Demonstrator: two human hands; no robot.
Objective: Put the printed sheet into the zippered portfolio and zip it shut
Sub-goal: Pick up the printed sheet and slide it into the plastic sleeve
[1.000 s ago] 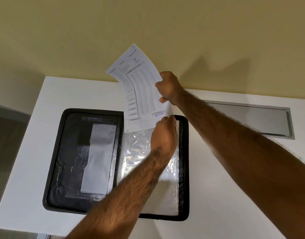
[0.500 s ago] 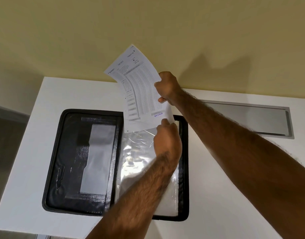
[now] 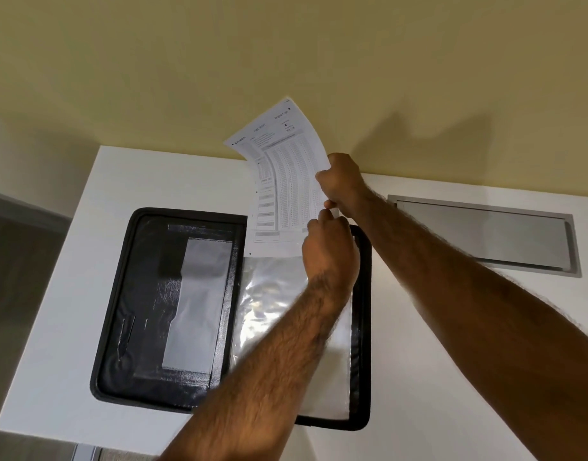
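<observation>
Right hand (image 3: pixel 340 183) is closed on the right edge of the printed sheet (image 3: pixel 282 181), thumb & fingers pinching the paper abt mid-height. Left hand (image 3: pixel 330 252) sits just below it, fingers curled at the sheet's lower right corner, right where the paper meets the top of the clear plastic sleeve (image 3: pixel 272 304); looks like it's pinching sleeve edge or paper there, can't tell which. Both forearms reach in from the bottom & right of the view, left one crossing over the sleeve.

Sheet is held upright-ish, bowed, top leaning left against the yellow wall (image 3: pixel 286 61); its bottom edge is at the sleeve's opening, most of the page above it. Print is a dense table w/ header lines, too small to read.

Zippered portfolio (image 3: pixel 119 294) lies open flat on the white table (image 3: pixel 435 377), black cover w/ dark rim all round. Left half shows black inner pockets w/ a grey panel (image 3: pixel 199 304); right half carries the shiny, crinkled sleeve. Grey metal hatch (image 3: pixel 485 234) is set in the tabletop to the right, apart from the portfolio
</observation>
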